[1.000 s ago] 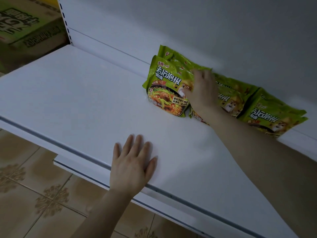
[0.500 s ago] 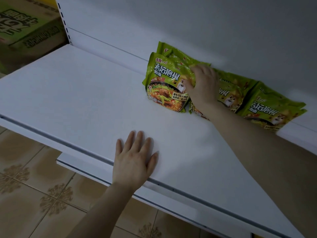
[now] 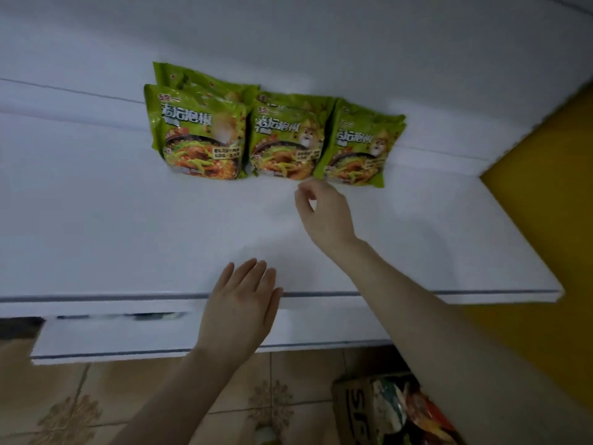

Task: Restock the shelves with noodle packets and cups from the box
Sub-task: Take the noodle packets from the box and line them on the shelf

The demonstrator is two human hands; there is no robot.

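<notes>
— Where do the noodle packets stand?

— Just beyond the fingertips of the right hand: three green stacks side by side, leaning on the back panel at the rear of the shelf. Each looks at least two deep.

— Is that hand holding one?

— No. Its fingers are loosely curled, thumb near forefinger, with nothing between them. It sits just short of the packets' lower edges, near the seam between the middle and far-side stacks.

— And the left hand?

— Flat, fingers straight and together, empty, over the shelf's front lip. Whether it presses down I cannot tell.

— So which step is this?

— I'd judge the placing of this batch is finished and a fetch is due. Most of the shelf to the left hand's side is bare.

— What does the next move need?

— The box lies on the floor below the right forearm, with colourful wrappers showing inside. A hand should go down there, grip a packet, and set it upright beside the row.
</notes>
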